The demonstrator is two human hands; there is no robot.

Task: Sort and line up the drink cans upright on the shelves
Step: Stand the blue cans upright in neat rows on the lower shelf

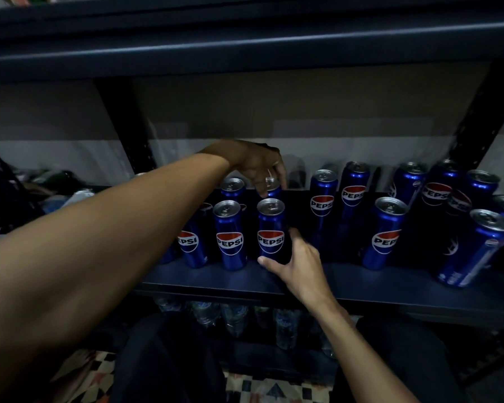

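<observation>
The cans (322,205) stand on the shelf (361,283). The front can (271,228) is near the shelf's front edge. The back can (274,192) is right behind it. The left can (230,234) stands just left of it. More stand well to its right. The bottles (233,315) are below it.

We read PEPSI in white on the middle front can (270,228). Just left of it the neighbour can (230,237) says the same; the further can (191,245) shows only EPSI. Right of it, a back can (322,205) and a front can (386,237) carry the word too
</observation>
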